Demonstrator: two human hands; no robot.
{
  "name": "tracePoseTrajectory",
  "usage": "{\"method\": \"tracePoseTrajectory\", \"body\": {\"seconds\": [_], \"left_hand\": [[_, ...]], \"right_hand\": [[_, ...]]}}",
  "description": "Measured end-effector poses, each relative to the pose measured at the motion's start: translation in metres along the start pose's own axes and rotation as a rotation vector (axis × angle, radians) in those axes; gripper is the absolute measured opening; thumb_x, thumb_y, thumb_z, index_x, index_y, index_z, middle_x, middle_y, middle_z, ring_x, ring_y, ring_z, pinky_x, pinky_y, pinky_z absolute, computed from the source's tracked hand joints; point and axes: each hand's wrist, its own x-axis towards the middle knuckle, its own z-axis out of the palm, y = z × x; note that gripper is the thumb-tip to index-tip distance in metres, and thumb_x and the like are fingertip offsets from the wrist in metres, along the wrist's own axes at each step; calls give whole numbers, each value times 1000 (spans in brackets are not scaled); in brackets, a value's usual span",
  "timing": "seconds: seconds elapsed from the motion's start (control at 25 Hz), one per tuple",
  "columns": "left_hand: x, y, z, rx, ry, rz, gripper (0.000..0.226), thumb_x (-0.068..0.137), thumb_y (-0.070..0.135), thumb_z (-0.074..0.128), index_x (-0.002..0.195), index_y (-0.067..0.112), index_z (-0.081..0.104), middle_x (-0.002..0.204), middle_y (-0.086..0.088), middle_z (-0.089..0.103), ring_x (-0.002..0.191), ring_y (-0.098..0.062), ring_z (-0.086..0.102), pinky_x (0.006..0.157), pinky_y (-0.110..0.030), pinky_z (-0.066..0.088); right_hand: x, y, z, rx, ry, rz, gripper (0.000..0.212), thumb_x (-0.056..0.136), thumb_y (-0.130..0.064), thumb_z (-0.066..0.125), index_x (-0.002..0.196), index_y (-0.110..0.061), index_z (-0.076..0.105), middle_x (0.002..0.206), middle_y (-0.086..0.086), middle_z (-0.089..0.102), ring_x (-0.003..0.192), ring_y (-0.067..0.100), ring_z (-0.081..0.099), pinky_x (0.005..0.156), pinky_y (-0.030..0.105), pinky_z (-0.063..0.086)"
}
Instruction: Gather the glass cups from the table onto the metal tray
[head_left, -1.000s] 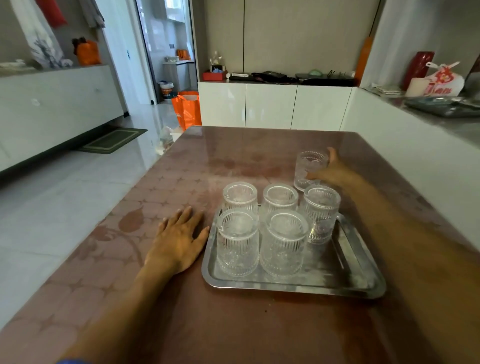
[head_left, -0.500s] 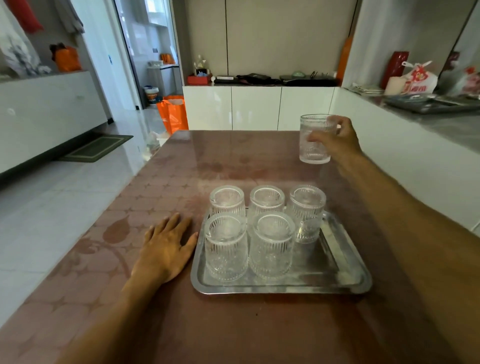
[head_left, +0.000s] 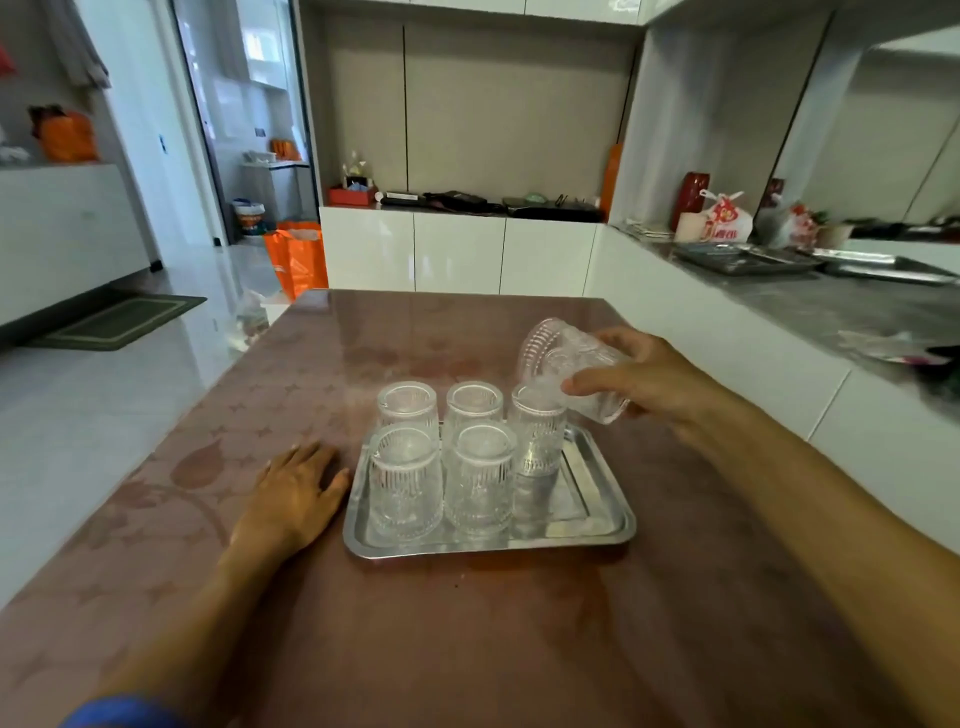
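Observation:
A metal tray lies on the brown table. Several ribbed glass cups stand upside down on it, in two rows at its left and middle, such as a front cup. My right hand grips another ribbed glass cup, tipped on its side in the air above the back right corner of the tray, just over the back right cup. My left hand lies flat on the table, fingers spread, beside the tray's left edge.
The tray's front right part is bare metal. A grey counter with trays and bags runs along the right of the table. White cabinets stand behind, and an orange bag sits on the floor at the far left.
My right hand lifted the cup off the far table, carried it towards me and tipped it sideways above the tray. The left hand stayed flat beside the tray.

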Motion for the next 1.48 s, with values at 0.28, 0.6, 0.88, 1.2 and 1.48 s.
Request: {"method": "tracePoseTrajectory", "body": {"seconds": [0.28,0.6,0.88,1.2,1.48], "left_hand": [[-11,4,-7,-7,52,36,45,95,40,47,129,12,58,141,-14,57,129,-36,51,111,-47,39],[-10,3,-7,-35,76,59,39,95,38,48,121,13,61,134,-13,62,123,-35,54,108,-46,41],[-10,5,-8,-43,135,63,35,93,37,50,115,13,64,127,-11,66,114,-33,58,101,-44,44],[-23,-9,-44,-662,-219,13,77,72,33,79,137,45,41,151,7,45,141,-18,40,112,-36,35],[-24,45,-86,-351,-503,94,125,65,34,88,154,33,1,166,2,9,152,-21,11,121,-38,13]], "right_hand": [[-14,-11,-4,-375,93,-237,72,51,-51,88,111,-33,53,102,-18,56,85,4,59,60,24,49],[-13,27,33,-627,-61,-197,67,55,-43,89,109,-33,51,106,-7,60,86,12,59,65,31,49],[-7,51,48,-650,-56,-263,55,57,-45,85,96,-35,47,87,-11,58,70,8,52,53,27,37],[8,95,-2,-143,-186,-221,112,39,-72,86,136,-37,44,139,-8,52,125,14,51,95,30,46],[32,130,4,-384,-509,-91,149,51,-53,93,147,-50,-20,145,-38,2,139,6,17,109,25,25]]}}
